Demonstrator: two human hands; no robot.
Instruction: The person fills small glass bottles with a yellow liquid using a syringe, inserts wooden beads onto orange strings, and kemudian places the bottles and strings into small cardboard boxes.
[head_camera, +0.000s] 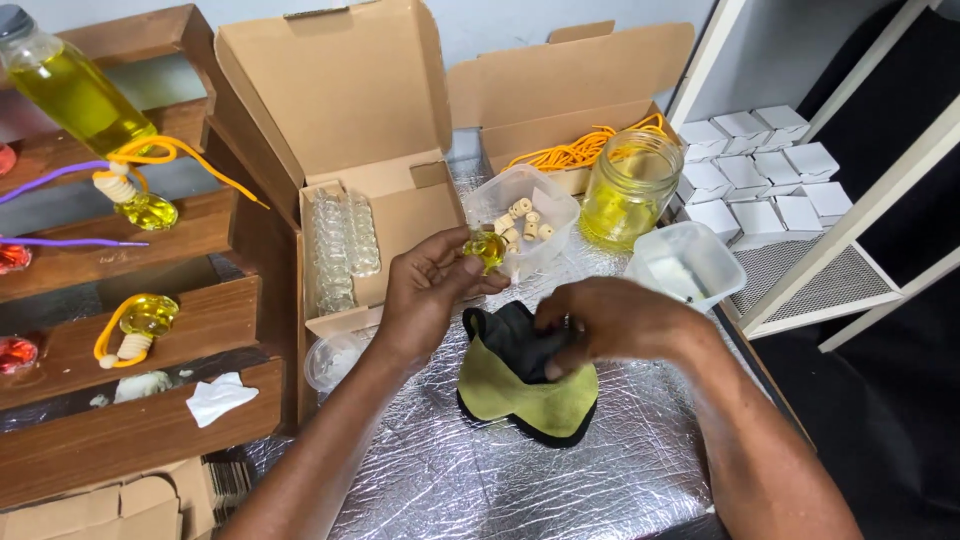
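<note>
A: What does the left hand hold?

B: A small vial of yellow liquid, pinched between thumb and fingertips. The fingers are closed on it.

A: And the right hand?

B: It rests on a cloth, green outside and black inside, which lies on the foil mat. The fingers are curled, and the fingertips press into the black folds. It looks like a pinch on the cloth, though blur softens the tips.

A: What sits just past the left fingertips?

B: A clear tub of wooden beads, nearly touching the vial. Beyond the right knuckles stands a glass jar of yellow liquid, and beside it a second clear tub.

A: Behind the left hand's thumb side?

B: An open cardboard box with rows of empty vials inside. Another open box, farther off, holds orange cord.

A: Farther left of the left wrist?

B: A wooden stepped rack with filled vials on orange and purple cords, and a large bottle of yellow liquid at the top.

A: To the right of the right hand?

B: A white shelf with small white boxes, well apart from the fingers.
</note>
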